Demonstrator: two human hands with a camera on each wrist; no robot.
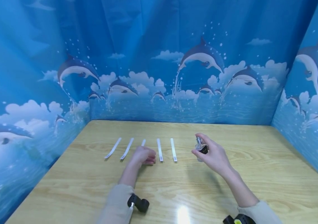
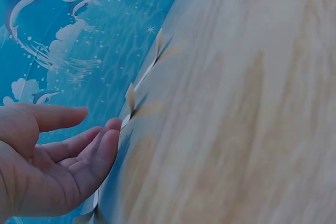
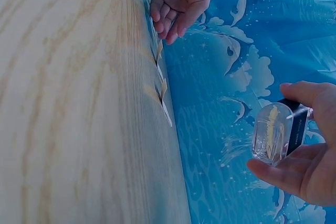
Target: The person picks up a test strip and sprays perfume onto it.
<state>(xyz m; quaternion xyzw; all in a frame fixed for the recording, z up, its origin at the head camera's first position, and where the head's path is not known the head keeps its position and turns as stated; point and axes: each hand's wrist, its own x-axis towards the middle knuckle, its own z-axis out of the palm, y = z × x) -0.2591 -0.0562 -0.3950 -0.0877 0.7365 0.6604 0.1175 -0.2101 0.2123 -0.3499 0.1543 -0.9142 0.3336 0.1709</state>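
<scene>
My right hand (image 1: 216, 155) holds a small clear glass perfume bottle (image 3: 272, 134) with a black band, above the table right of the paper strips. A finger lies at the bottle's top in the head view, with the thumb lower on its side. My left hand (image 1: 144, 155) is over the near part of the middle white paper strip (image 1: 143, 142), hiding most of it. In the left wrist view, the thumb of that hand (image 2: 63, 171) stands apart from the loosely bent fingers, with nothing between them. Another paper strip (image 1: 160, 150) lies just right of it.
Several white strips lie in a row on the wooden table (image 1: 91, 193): two are left of my left hand, and a far-right strip (image 1: 173, 150) lies towards the bottle. Some near ends curl upward. A blue dolphin-print curtain (image 1: 147, 62) stands behind and at both sides.
</scene>
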